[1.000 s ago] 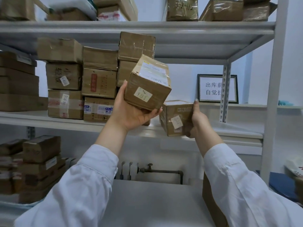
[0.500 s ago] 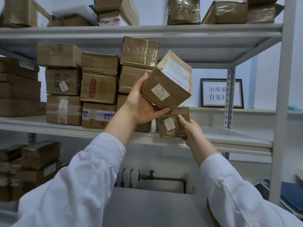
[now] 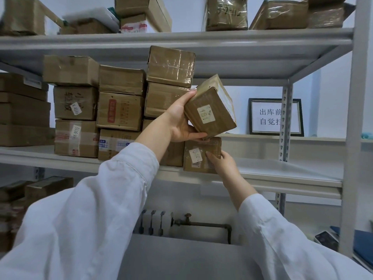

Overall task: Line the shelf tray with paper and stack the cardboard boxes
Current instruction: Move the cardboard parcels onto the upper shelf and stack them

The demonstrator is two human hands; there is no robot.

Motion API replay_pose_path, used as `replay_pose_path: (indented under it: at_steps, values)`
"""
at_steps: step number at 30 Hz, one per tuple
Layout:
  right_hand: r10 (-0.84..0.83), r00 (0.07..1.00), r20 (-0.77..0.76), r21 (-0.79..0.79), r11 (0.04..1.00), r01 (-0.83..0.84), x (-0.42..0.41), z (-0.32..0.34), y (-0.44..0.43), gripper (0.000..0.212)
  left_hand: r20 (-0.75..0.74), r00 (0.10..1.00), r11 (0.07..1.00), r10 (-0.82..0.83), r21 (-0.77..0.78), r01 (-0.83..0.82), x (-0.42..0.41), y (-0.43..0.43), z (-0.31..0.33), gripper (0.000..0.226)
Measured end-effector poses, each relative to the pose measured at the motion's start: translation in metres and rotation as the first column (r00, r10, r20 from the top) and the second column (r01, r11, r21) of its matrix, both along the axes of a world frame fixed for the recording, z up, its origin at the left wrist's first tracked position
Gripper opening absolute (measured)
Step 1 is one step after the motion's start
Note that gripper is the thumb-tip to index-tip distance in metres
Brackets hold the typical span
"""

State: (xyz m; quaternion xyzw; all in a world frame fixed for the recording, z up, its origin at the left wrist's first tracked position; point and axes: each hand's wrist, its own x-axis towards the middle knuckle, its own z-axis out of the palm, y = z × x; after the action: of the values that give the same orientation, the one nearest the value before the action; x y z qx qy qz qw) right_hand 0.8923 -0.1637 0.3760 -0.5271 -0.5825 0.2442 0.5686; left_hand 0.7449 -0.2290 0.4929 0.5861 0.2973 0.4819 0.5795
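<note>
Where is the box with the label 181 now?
In the head view the 181 box is right of centre, held tilted in the left hand, just above the lower box that the right hand touches on the middle shelf.

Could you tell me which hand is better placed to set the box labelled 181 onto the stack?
Left: the left hand grips the 181 box just above the lower box, which the right hand touches.
</note>
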Motion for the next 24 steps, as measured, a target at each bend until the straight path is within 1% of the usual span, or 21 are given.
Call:
replay_pose_path:
  at_steps: [1, 2, 4, 7, 9, 12, 14, 18, 20, 21, 22, 24]
  values:
    - [-0.016, 1.0, 0.017, -0.006, 1.0, 0.016, 0.003, -0.003, 0.014, 0.065, -0.007, 1.0, 1.0, 0.007, 0.001, -0.007, 0.0, 0.002, 0.0, 0.066]
    - [-0.023, 0.999, 0.029, -0.02, 1.0, 0.024, 0.006, -0.005, 0.026, 0.068, -0.015, 1.0, 1.0, 0.014, 0.004, -0.014, 0.0, 0.004, 0.0, 0.065]
    - [-0.041, 0.997, 0.059, -0.037, 0.998, 0.043, 0.005, -0.003, 0.026, 0.067, -0.032, 0.999, 1.0, 0.027, 0.007, -0.027, 0.001, 0.007, 0.0, 0.062]
    - [-0.093, 0.988, 0.121, -0.061, 0.993, 0.101, 0.003, 0.0, 0.018, 0.075, -0.049, 0.998, 0.999, 0.04, 0.006, -0.039, 0.003, 0.01, -0.001, 0.058]
    - [-0.131, 0.976, 0.172, -0.078, 0.986, 0.147, 0.003, 0.003, 0.012, 0.074, -0.049, 0.998, 0.999, 0.048, 0.003, -0.048, 0.005, 0.013, 0.0, 0.057]
    - [-0.155, 0.963, 0.22, -0.077, 0.981, 0.176, 0.003, 0.008, 0.01, 0.067, -0.046, 0.997, 0.998, 0.064, 0.002, -0.064, 0.008, 0.015, 0.001, 0.056]
    - [-0.127, 0.968, 0.217, -0.091, 0.985, 0.149, 0.007, 0.01, 0.014, 0.072, -0.051, 0.995, 0.997, 0.082, 0.001, -0.082, 0.011, 0.015, 0.001, 0.056]
    - [-0.015, 0.993, 0.117, -0.105, 0.994, 0.028, 0.015, 0.016, 0.02, 0.088, -0.059, 0.991, 0.993, 0.119, -0.003, -0.119, 0.017, 0.017, 0.002, 0.055]
    - [-0.004, 1.0, 0.024, -0.081, 0.997, 0.005, 0.018, 0.026, 0.013, 0.087, -0.053, 0.99, 0.991, 0.131, -0.009, -0.131, 0.02, 0.019, 0.003, 0.056]
    - [-0.014, 0.999, -0.033, -0.044, 0.999, 0.013, 0.019, 0.032, 0.01, 0.079, -0.052, 0.989, 0.99, 0.138, -0.009, -0.138, 0.021, 0.019, 0.003, 0.057]
    - [-0.028, 0.994, -0.103, 0.011, 1.0, 0.03, 0.022, 0.038, 0.008, 0.067, -0.05, 0.988, 0.989, 0.146, -0.008, -0.147, 0.023, 0.019, 0.004, 0.059]
    - [-0.012, 0.957, -0.29, 0.172, 0.983, 0.065, 0.029, 0.049, 0.0, 0.041, -0.053, 0.984, 0.986, 0.168, -0.007, -0.169, 0.026, 0.019, 0.004, 0.062]
